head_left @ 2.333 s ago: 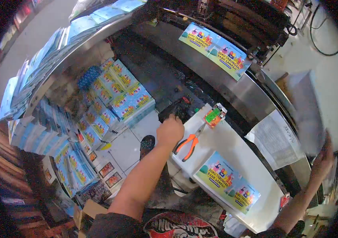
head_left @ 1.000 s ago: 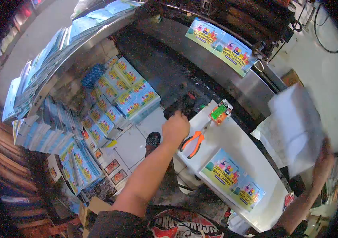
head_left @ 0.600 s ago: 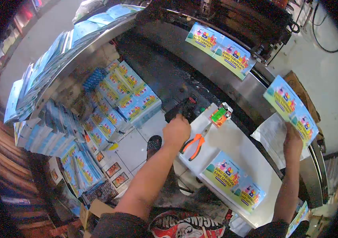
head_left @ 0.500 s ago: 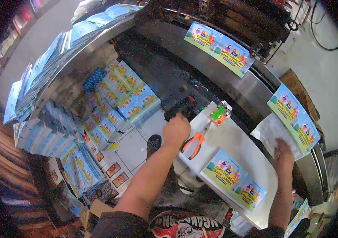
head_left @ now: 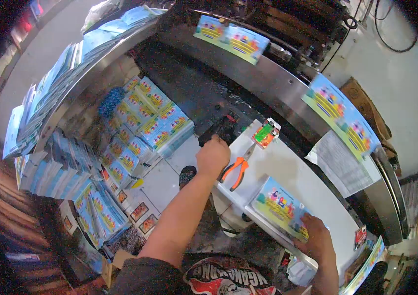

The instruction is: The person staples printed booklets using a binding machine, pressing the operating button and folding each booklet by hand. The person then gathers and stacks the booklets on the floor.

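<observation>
My left hand (head_left: 213, 156) is a closed fist at the left end of the white table, against a dark mechanism (head_left: 222, 127). What its fingers wrap round is hidden. My right hand (head_left: 318, 237) grips the right end of a printed booklet (head_left: 278, 206), thumb at the near edge and fingers over the top. This blue and yellow booklet lies along the front edge of the white table (head_left: 307, 184). Between the hands are orange-handled pliers (head_left: 234, 173), and a small box with a green lighter (head_left: 266, 133) stands behind them.
Printed covers (head_left: 231, 38) and another pair (head_left: 341, 115) rest on the curved metal ledge, with a written paper sheet (head_left: 341, 162) below. Stacked booklets (head_left: 165, 128) stand on the floor at left. More booklets (head_left: 54, 93) line the left metal shelf.
My right hand has moved from the written sheet by the ledge down to the booklet on the table and taken hold of its right end. My left hand stays closed in place. The view has shifted slightly.
</observation>
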A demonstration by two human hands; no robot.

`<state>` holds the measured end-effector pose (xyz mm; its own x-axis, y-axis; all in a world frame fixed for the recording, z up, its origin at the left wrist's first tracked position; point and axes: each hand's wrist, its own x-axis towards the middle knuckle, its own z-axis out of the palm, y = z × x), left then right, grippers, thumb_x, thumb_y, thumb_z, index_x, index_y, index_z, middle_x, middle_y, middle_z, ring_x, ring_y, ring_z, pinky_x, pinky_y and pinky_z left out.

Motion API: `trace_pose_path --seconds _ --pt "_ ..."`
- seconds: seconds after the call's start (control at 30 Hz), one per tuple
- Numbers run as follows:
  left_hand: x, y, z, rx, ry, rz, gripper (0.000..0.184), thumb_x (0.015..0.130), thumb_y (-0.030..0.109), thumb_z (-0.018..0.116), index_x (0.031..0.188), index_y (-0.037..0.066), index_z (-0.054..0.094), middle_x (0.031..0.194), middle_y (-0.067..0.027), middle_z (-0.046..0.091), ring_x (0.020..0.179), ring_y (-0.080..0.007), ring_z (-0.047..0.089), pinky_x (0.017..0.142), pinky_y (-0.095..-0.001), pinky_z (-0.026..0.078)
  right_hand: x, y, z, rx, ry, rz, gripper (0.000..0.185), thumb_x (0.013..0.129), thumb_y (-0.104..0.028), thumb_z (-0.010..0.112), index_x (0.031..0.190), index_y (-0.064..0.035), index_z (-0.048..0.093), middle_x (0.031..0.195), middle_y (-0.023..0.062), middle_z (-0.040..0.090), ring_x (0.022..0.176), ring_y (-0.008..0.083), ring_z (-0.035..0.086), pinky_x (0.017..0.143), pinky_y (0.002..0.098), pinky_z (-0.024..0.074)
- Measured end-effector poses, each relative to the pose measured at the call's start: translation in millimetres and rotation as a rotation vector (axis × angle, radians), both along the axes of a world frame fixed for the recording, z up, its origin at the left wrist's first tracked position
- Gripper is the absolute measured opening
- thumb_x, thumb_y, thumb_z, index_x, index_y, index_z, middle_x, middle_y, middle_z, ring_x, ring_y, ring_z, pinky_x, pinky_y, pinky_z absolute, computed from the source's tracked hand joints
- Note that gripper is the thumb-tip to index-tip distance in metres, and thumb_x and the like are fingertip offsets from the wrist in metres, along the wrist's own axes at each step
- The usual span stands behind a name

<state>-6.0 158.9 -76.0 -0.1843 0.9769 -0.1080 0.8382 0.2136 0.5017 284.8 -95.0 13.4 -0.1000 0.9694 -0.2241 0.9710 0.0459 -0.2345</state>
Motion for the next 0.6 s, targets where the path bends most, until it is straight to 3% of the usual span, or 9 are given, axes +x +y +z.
trace_pose_path --seconds 0.07,0.13,0.23,0.27,0.3,0.37,0.4,0.5,0.6 --pt "-0.5 -1.7 6.4 -0.007 0.000 0.000 0.037 0.093 0.027 0.040 0.108 0.001 0.062 0.097 -0.0261 0.068 0.091 -0.0428 0.066 0.082 -0.0510 0.052 4.0 2.2 11.3 0.058 0.051 0.038 0.054 0.073 -0.025 0.076 0.120 -0.0032 0.060 0.121 0.0194 0.062 0.108 0.0350 0.061 0.091 0.0421 0.0500" --pt "-0.5 -2.5 6.7 -0.021 -0.002 0.005 0.038 0.093 0.027 0.040 0.109 0.001 0.061 0.096 -0.0259 0.068 0.091 -0.0425 0.066 0.082 -0.0508 0.052 10.7 9.5 28.7 -0.129 0.180 -0.114 0.034 0.079 -0.014 0.067 0.110 -0.0032 0.065 0.100 0.0202 0.069 0.090 0.0371 0.067 0.083 0.0420 0.0530" --pt "0.1 0.4 2.5 -0.019 -0.018 0.003 0.037 0.093 0.027 0.040 0.109 0.002 0.061 0.096 -0.0256 0.068 0.089 -0.0422 0.067 0.081 -0.0512 0.052 35.0 28.3 51.3 0.180 0.031 -0.087 0.027 0.085 -0.013 0.062 0.110 -0.0056 0.067 0.083 0.0222 0.067 0.071 0.0399 0.063 0.067 0.0449 0.0508" --pt "0.4 0.6 1.4 -0.021 -0.018 0.001 0.037 0.093 0.027 0.040 0.110 0.002 0.060 0.096 -0.0256 0.068 0.089 -0.0423 0.067 0.081 -0.0516 0.052 54.7 32.8 53.4 0.185 -0.145 -0.063 0.026 0.089 -0.015 0.054 0.111 -0.0055 0.067 0.089 0.0200 0.068 0.078 0.0405 0.064 0.074 0.0483 0.0500" --pt "0.7 1.4 0.5 -0.023 -0.019 0.000 0.036 0.094 0.027 0.040 0.110 0.002 0.060 0.096 -0.0256 0.068 0.089 -0.0424 0.067 0.080 -0.0520 0.052 67.7 50.6 68.0 0.002 0.008 -0.243 0.029 0.089 -0.014 0.056 0.114 -0.0054 0.066 0.095 0.0207 0.068 0.084 0.0404 0.064 0.077 0.0471 0.0502" --pt "0.5 2.2 0.7 -0.024 -0.019 -0.006 0.037 0.094 0.027 0.040 0.111 0.002 0.060 0.096 -0.0255 0.068 0.089 -0.0425 0.067 0.080 -0.0522 0.052 100.3 58.6 81.1 0.361 -0.218 -0.423 0.031 0.092 -0.017 0.053 0.117 -0.0026 0.065 0.103 0.0200 0.069 0.093 0.0362 0.066 0.084 0.0430 0.0506" --pt "0.1 2.2 1.5 -0.026 -0.019 -0.013 0.037 0.094 0.027 0.040 0.111 0.002 0.060 0.096 -0.0254 0.068 0.089 -0.0426 0.067 0.079 -0.0525 0.052 109.8 68.7 106.9 0.463 -0.086 -0.493 0.031 0.094 -0.017 0.051 0.119 -0.0027 0.064 0.108 0.0184 0.069 0.096 0.0329 0.067 0.086 0.0418 0.0508" --pt "1.0 1.8 8.9 -0.064 -0.010 -0.002 0.037 0.094 0.027 0.040 0.112 0.002 0.059 0.097 -0.0260 0.068 0.089 -0.0430 0.066 0.079 -0.0529 0.052 193.1 102.3 148.7 0.884 -0.301 -0.485 0.035 0.096 -0.014 0.049 0.129 -0.0054 0.058 0.123 0.0147 0.065 0.109 0.0265 0.064 0.094 0.0370 0.0493" --pt "1.5 2.4 10.7 -0.062 -0.025 0.008 0.036 0.094 0.028 0.039 0.110 0.002 0.059 0.098 -0.0265 0.067 0.090 -0.0434 0.066 0.080 -0.0530 0.052 143.8 160.6 164.0 1.092 -0.293 -0.375 0.040 0.096 -0.010 0.049 0.135 -0.0101 0.054 0.127 0.0130 0.062 0.113 0.0244 0.063 0.094 0.0358 0.0496"
